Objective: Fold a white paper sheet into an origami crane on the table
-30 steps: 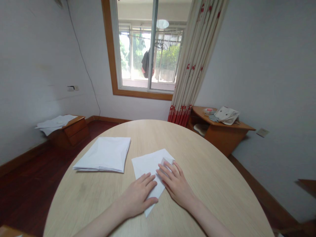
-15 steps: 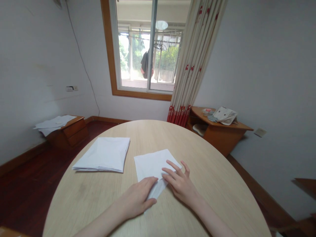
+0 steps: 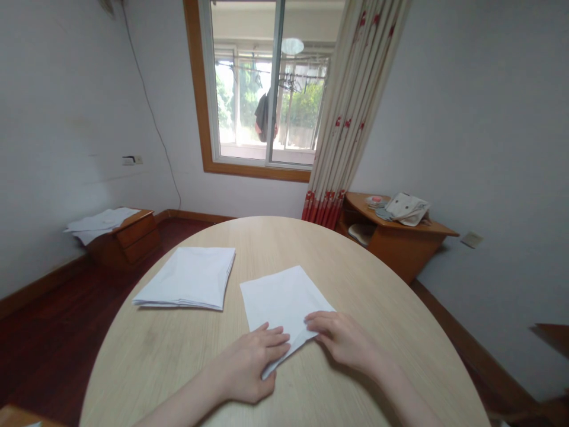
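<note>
A white sheet of paper (image 3: 280,296) lies on the round wooden table in front of me, its near edge running slantwise between my hands. My left hand (image 3: 253,363) rests on the near left part of the sheet, fingers stretched out over it and the thumb by the near corner. At the right edge, my right hand (image 3: 344,339) is closed on the paper, fingertips on top and the thumb tucked below, partly hidden. To the left sits a stack of folded white paper (image 3: 189,277), apart from both hands.
The pale round table (image 3: 178,362) fills the foreground. Behind it are a window (image 3: 242,112) and a patterned curtain (image 3: 344,118). A small cabinet (image 3: 137,234) with papers stands at the left; a corner desk (image 3: 400,249) with a cloth bag (image 3: 409,209) stands at the right.
The right hand has moved down and closed from spread fingers onto the paper's right edge. The left fingers have stretched over the near part, where a lower layer showed before.
</note>
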The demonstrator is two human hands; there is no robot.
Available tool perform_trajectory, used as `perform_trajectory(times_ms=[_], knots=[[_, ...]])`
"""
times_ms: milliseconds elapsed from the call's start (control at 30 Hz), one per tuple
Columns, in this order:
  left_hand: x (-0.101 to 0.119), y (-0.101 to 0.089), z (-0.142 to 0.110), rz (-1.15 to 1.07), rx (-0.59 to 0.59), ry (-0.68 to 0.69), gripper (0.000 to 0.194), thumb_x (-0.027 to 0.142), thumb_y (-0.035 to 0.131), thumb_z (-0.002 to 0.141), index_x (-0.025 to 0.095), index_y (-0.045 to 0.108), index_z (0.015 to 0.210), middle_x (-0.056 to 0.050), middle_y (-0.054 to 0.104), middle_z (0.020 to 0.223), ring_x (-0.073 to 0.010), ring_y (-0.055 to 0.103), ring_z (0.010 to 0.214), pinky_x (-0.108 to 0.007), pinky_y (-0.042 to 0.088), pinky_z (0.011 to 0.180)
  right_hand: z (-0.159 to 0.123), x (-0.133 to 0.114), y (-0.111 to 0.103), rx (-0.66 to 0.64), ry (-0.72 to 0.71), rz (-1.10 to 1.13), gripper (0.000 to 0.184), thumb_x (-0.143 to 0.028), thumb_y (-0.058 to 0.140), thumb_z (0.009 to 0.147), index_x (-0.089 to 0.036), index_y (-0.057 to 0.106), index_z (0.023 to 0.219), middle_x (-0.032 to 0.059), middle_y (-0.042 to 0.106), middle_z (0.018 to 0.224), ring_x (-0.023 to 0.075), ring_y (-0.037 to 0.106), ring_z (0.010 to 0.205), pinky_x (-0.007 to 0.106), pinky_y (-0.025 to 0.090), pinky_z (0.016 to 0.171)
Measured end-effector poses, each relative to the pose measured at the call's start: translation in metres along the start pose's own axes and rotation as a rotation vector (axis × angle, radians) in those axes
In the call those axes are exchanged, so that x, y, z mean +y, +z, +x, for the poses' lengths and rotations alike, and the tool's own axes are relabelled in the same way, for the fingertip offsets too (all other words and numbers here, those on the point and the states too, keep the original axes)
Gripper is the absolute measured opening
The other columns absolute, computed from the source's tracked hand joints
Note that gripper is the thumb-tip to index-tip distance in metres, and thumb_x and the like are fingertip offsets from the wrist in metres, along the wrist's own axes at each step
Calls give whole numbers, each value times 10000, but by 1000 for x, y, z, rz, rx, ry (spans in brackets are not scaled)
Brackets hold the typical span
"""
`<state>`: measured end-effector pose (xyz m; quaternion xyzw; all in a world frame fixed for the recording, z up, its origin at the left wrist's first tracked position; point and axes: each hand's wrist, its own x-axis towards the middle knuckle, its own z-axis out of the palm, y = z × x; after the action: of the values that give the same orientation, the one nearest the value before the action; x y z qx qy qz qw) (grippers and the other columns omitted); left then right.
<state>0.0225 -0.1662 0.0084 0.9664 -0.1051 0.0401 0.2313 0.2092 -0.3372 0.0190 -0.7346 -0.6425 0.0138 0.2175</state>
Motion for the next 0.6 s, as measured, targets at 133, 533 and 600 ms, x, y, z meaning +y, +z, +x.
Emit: perform_trajectory(times_ms=[133,533,600], knots=[[-2,2,0,5,-31,15,709,137,500,606,132,530,1315,-124,516,1382,-281,413,1327,-496,244,1134,-1,0,-1,-128,37,76,404,-17,523,774,-260,725,1025,45,674,1202,226,631,1110,360,491,949],[3,-6,-1,-12,40,8,438,103,423,825,201,574,1224,-72,630,1260,-217,560,1197,-420,343,1091,-6,11,1,-259,79,216,251,-207,541,928,-318,703,1082,68,510,1374,276,411,1326,588,313,1073],[1,-5,-2,0,77,-9,342,155,403,904,210,581,1191,-57,663,1200,-209,602,1132,-370,403,1039,-7,12,1,-273,111,240,239,-220,533,935,-322,714,1054,60,526,1362,275,418,1322,599,293,1079]])
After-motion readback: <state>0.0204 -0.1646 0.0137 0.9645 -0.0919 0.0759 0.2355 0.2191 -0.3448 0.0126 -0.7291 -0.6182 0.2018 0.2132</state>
